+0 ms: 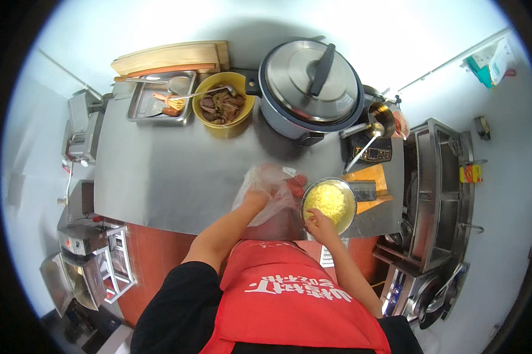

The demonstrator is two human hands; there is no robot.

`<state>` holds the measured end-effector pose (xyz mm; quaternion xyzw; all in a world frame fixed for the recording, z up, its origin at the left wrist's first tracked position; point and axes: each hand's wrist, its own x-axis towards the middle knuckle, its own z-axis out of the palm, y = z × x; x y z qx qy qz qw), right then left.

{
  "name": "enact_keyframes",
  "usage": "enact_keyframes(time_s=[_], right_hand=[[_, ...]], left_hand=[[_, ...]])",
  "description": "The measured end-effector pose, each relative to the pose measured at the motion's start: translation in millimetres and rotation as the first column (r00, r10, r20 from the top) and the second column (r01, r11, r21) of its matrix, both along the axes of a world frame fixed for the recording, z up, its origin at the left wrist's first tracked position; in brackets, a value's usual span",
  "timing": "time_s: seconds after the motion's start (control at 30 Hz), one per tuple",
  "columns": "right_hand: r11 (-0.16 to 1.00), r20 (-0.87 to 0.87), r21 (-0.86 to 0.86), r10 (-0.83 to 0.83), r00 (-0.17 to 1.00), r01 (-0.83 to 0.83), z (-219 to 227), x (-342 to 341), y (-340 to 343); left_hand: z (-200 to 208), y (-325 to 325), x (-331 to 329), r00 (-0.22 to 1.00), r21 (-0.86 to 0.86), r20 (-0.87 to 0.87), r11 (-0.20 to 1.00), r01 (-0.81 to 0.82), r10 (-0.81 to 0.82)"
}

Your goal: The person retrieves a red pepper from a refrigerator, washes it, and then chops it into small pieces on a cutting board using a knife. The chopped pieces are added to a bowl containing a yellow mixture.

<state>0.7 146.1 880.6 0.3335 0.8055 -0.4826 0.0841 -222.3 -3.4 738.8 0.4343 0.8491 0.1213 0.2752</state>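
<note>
left hand (260, 197) amid clear bag (273, 210), frame centre, closure hidden | right hand (320, 225) partly curled at bowl (351, 207) rim, grip unclear | bowl, yellow pieces (327, 198) inside, right of centre on counter (171, 177)

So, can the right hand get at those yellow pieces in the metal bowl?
Most likely yes: the right hand is at the near rim of the metal bowl, and the bowl's open top leaves the yellow pieces uncovered.
</note>
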Motion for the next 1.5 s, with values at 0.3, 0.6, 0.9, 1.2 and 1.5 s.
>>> enact_keyframes(time_s=[0.3, 0.6, 0.9, 1.2, 1.5], right_hand=[[0.93, 0.058, 0.118, -0.355, 0.933, 0.347, 6.9, 148.1, 57.5], [0.901, 0.004, 0.048, -0.431, 0.902, 0.43, -108.9, 211.4, 190.6], [0.704, -0.102, 0.708, 0.024, 0.994, 0.056, -137.5, 172.9, 317.3], [0.972, -0.204, 0.204, 0.161, 0.966, -0.119, -134.6, 145.6, 296.6], [0.878, 0.059, -0.472, -0.054, 0.997, 0.075, -123.1, 99.4, 158.9]], left_hand=[[18.3, -8.5, -16.1, 0.989, -0.016, 0.12, 0.996, -0.087, 0.089], [185.9, -27.6, 4.5, 0.989, -0.001, -0.041, 0.99, -0.142, 0.142], [256.7, -60.1, 128.9, 0.28, -0.058, 0.719, 0.456, -0.888, 0.637], [215.5, 15.9, 261.7, -0.231, -0.196, 0.9, -0.13, -0.972, 0.37], [229.4, -15.8, 280.1, -0.137, 0.06, 0.873, -0.381, -0.923, 0.468]])
